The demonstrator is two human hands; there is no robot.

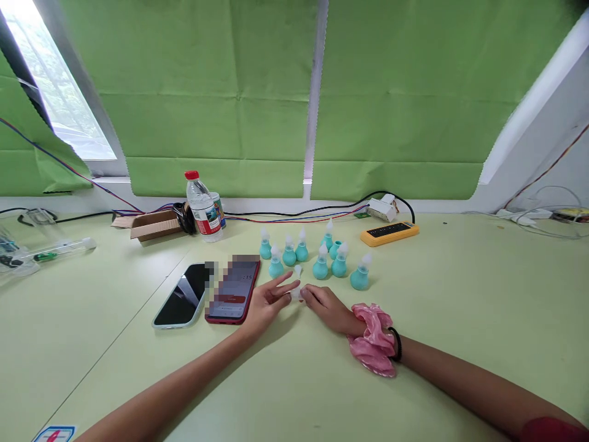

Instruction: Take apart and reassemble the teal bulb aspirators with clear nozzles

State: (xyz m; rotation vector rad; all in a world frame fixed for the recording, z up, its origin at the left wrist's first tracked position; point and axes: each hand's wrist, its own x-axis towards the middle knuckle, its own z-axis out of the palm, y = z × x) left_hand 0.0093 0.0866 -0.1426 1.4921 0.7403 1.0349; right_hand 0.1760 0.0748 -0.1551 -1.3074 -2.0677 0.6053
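Observation:
Between my two hands is a small translucent plastic piece (296, 295), partly hidden by fingertips. My left hand (267, 301) pinches its left side between thumb and fingers, with other fingers stretched out above. The curled fingers and thumb of my right hand (327, 305) close on its right side. Just beyond lies a loose translucent nozzle tip (298, 271). Several turquoise squeeze bulbs with clear pointed tips, such as the nearest right one (359, 277) and a left one (276, 267), stand behind my hands. Among them, one turquoise bulb (335, 250) shows an open neck.
Left of my hands lie a red-cased phone (231, 291) and a pale-cased phone (181, 296). Farther back stand a water bottle (204, 209), an open cardboard box (157, 226) and a yellow power strip (389, 233). Cables run along the wall.

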